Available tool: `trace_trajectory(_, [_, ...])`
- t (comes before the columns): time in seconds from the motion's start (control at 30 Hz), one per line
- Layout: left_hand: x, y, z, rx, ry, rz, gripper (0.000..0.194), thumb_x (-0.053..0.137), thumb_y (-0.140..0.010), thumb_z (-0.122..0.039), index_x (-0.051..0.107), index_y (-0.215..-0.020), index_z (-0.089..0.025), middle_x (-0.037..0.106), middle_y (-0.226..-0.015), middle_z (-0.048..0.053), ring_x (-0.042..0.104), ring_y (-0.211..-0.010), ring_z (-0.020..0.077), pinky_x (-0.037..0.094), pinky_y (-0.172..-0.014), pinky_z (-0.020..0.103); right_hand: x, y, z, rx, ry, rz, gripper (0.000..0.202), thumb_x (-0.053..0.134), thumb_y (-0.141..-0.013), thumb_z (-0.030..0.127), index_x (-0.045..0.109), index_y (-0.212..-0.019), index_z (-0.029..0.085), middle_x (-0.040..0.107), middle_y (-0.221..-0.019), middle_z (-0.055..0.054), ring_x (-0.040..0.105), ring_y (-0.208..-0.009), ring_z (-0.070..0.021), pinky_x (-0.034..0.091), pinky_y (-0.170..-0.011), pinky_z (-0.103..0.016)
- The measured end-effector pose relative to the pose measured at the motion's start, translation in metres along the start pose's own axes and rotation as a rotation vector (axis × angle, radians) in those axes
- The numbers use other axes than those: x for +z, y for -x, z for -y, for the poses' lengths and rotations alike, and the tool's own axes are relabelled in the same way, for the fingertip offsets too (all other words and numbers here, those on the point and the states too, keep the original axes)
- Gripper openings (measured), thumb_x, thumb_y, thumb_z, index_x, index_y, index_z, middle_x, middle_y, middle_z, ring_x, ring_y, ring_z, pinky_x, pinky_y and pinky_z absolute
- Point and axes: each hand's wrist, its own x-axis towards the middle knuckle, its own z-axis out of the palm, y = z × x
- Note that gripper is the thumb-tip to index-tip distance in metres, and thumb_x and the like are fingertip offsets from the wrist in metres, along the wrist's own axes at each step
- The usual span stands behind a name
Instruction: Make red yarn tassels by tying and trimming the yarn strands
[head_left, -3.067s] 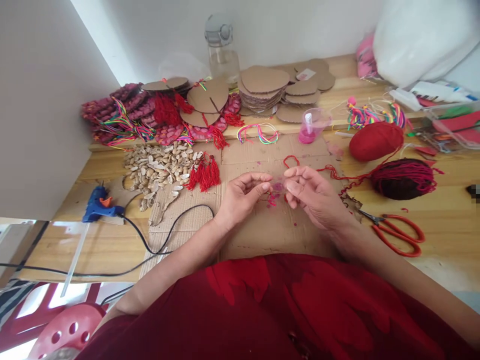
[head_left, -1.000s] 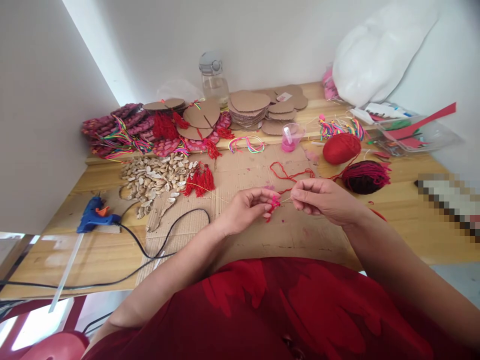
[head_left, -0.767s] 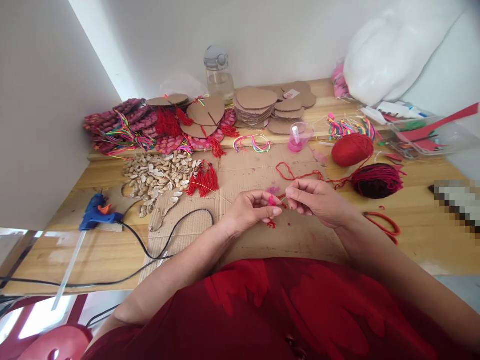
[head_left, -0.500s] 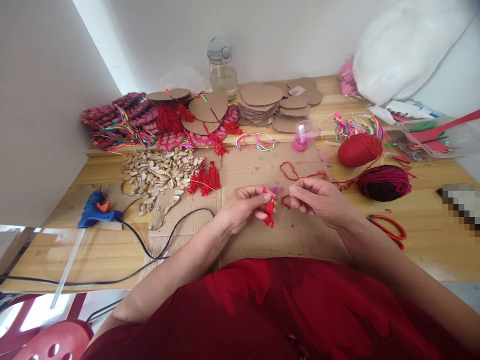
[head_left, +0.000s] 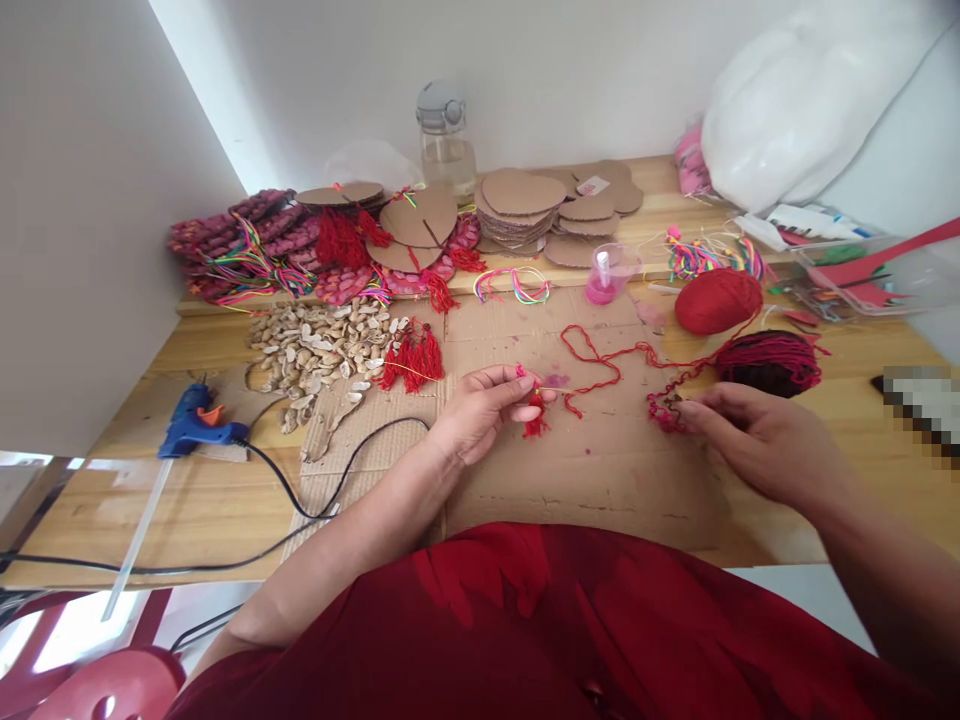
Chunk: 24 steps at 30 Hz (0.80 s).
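My left hand [head_left: 491, 405] is closed in a pinch on a small red tassel [head_left: 535, 415], with pink at its top and a thin yellow thread [head_left: 556, 389] sticking out to the right. On the right, my right hand [head_left: 757, 440] has thumb and forefinger pinched together at a crinkled dark-pink yarn [head_left: 664, 412]. This yarn lies just in front of the dark maroon yarn ball [head_left: 769, 362]. A loose strand of red yarn [head_left: 592, 360] curves over the cardboard between the hands, running towards the red yarn ball [head_left: 718, 300].
Cardboard [head_left: 570, 470] covers the middle of the table. To the left are peanut shells [head_left: 322, 345], several red tassels [head_left: 412, 360] and a blue glue gun [head_left: 196, 420] with its cord. Behind stand stacked cardboard pieces [head_left: 517, 205], a water bottle [head_left: 448, 150] and a plastic cup [head_left: 606, 275].
My right hand has moved away from the tassel, rightwards to the crinkled yarn, and now covers where the orange-handled scissors lay. My left hand still holds the tassel in nearly the same place.
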Motion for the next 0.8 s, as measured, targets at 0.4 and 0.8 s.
trace_trajectory(0.4, [0.005, 0.000, 0.004, 0.071, 0.026, -0.067, 0.012, 0.075, -0.082, -0.014, 0.065, -0.080, -0.008, 0.068, -0.070, 0.002, 0.073, -0.066, 0.0134, 0.058, -0.059, 0.017, -0.026, 0.044, -0.063, 0.292, 0.245, 0.063, 0.043, 0.055, -0.061, 0.065, 0.064, -0.081, 0.027, 0.071, -0.082, -0.008, 0.063, -0.069, -0.0293, 0.043, -0.062, -0.040])
trace_trajectory(0.8, [0.010, 0.006, -0.005, 0.035, 0.098, -0.078, 0.008, 0.070, -0.082, -0.002, 0.065, -0.077, -0.006, 0.070, -0.072, 0.005, 0.074, -0.068, 0.0138, 0.059, -0.065, 0.018, -0.028, 0.032, -0.058, 0.383, 0.359, 0.133, 0.044, 0.048, -0.063, 0.061, 0.062, -0.086, 0.025, 0.069, -0.078, -0.010, 0.064, -0.073, -0.0322, 0.044, -0.066, -0.043])
